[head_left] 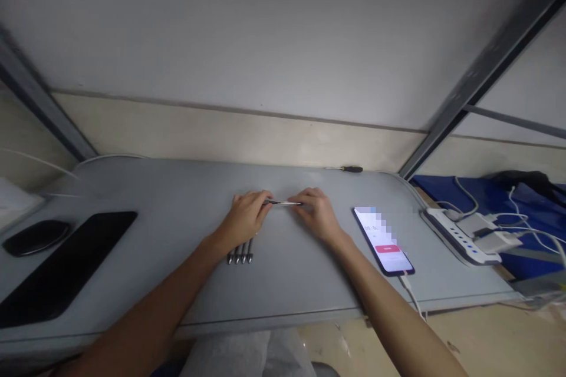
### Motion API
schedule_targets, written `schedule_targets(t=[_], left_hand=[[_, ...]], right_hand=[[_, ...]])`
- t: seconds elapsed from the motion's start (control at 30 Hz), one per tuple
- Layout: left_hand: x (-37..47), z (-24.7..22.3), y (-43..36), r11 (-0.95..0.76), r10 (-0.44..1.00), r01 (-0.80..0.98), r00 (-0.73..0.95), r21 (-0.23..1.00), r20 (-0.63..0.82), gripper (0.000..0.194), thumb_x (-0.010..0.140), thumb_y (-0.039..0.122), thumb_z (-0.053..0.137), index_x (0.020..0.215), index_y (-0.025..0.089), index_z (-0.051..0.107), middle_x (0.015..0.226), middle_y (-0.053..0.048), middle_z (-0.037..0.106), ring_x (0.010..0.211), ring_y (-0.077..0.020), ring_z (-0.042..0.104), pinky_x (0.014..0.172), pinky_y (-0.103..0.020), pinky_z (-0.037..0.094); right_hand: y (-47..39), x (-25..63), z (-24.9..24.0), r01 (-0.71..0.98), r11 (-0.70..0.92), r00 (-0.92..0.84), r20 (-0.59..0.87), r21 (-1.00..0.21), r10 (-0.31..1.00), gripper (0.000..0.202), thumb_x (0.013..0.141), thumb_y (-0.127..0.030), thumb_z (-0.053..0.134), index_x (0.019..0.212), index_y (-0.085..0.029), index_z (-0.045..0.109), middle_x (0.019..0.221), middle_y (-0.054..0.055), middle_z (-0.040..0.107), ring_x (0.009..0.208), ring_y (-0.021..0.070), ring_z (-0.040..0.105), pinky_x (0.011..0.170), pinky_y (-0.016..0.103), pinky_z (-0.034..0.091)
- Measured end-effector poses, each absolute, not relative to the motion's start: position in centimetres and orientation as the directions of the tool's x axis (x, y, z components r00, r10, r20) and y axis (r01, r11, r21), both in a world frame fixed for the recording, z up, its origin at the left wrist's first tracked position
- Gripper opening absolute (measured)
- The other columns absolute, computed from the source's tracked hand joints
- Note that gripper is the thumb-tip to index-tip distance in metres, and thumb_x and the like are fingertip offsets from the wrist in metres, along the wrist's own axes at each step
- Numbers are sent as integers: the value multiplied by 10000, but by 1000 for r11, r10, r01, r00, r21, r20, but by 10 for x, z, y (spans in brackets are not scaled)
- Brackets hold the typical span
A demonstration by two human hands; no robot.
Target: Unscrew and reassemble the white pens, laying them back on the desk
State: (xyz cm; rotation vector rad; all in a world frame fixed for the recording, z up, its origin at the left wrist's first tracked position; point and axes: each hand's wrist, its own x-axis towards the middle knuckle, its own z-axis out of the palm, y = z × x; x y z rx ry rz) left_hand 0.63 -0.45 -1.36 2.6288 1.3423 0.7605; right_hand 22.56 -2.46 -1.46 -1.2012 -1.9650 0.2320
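Note:
Just past the middle of the grey table, my left hand (pixel 246 216) and my right hand (pixel 316 212) face each other. Between them runs a slim pen-like stick (pixel 283 203), lying level from left to right. Its left end looks dark and its middle pale. Fingers and thumb of my left hand close on the left end, while my right hand pinches the right end. Whether it is one piece or two parts joined cannot be made out. Several dark sticks with shiny metallic ends (pixel 240 258) lie side by side below my left hand, which partly hides them.
A screwdriver (pixel 347 169) lies along the table's back edge. To the right are a lit phone (pixel 384 241) on a charging cable and a power strip (pixel 460 237) with plugs. A black flat pad (pixel 71 265) and a dark rounded object (pixel 36 237) lie left.

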Motion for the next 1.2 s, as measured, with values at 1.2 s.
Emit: schedule_targets(t=[1.2], left_hand=[[4, -6, -2, -752, 651, 580, 578, 313, 492, 199, 994, 276, 387, 990, 197, 569, 920, -45, 604, 901, -210, 498, 832, -359, 433]], right_hand=[[-29, 220, -9, 436, 462, -179, 428, -772, 886, 181, 819, -337, 653, 918, -190, 621, 854, 21, 653, 779, 152, 587, 722, 260, 437]])
